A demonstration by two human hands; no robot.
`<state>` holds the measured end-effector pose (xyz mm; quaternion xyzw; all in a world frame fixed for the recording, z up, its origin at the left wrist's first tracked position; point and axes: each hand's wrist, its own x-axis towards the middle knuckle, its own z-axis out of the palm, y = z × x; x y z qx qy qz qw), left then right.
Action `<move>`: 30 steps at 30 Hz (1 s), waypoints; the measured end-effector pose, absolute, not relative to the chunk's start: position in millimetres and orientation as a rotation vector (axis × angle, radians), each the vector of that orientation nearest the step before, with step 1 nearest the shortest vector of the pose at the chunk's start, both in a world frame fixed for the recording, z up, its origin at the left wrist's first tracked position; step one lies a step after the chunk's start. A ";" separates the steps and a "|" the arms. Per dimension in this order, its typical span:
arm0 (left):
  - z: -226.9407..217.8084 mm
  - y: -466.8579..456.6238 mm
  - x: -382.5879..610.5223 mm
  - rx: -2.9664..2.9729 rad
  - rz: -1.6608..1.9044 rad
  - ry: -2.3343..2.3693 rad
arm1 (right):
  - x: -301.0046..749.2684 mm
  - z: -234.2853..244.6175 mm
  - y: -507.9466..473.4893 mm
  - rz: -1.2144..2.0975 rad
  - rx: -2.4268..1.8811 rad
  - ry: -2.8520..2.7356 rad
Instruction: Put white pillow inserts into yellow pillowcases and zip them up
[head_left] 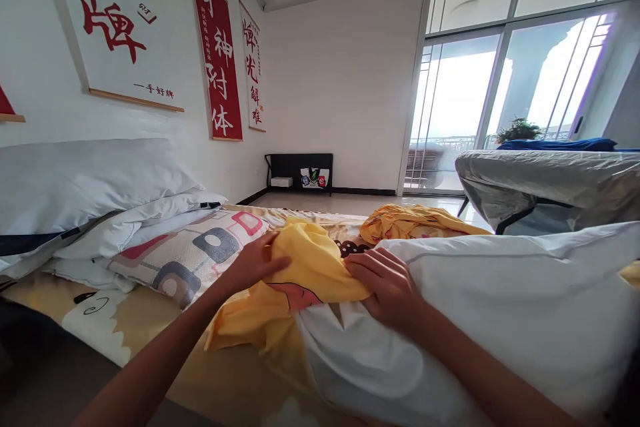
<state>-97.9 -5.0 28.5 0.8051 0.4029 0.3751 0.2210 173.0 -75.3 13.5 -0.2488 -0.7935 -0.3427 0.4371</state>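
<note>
A yellow pillowcase (305,253) with a pink printed patch is bunched between my two hands. My left hand (257,260) grips its left edge, thumb and fingers closed on the cloth. On the other side my right hand (387,283) is closed over the cloth where it meets a white pillow (520,300). One end of that pillow lies under the yellow fabric, and the rest spreads to the right. How far the pillow reaches inside the case is hidden by the folds. My right fingertips are partly hidden in the cloth.
A patterned pillow (210,247) and stacked white pillows (100,173) lie at the left on the bed (200,373). Another yellow cloth heap (420,220) is at the bed's far side. A plastic-covered table (550,173) stands at the right, a low black shelf (295,163) by the far wall.
</note>
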 end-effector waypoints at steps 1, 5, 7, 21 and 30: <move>28.5 -7.9 -91.0 2.270 1.029 1.164 | 172.6 14.1 -76.7 -0.819 -0.598 -2.010; 30.5 -11.0 -74.0 2.471 1.154 1.408 | 176.7 18.5 -87.9 -0.600 -0.647 -2.205; 29.7 -7.9 -73.3 2.488 1.314 1.526 | 181.5 23.9 -94.2 -0.430 -0.751 -2.322; 23.4 -27.3 -72.0 2.678 1.674 1.221 | 115.8 57.3 -50.0 -0.146 -1.172 -2.278; 29.1 -8.9 -90.1 2.498 1.339 1.647 | 130.5 26.1 -38.5 -0.889 -0.918 -2.037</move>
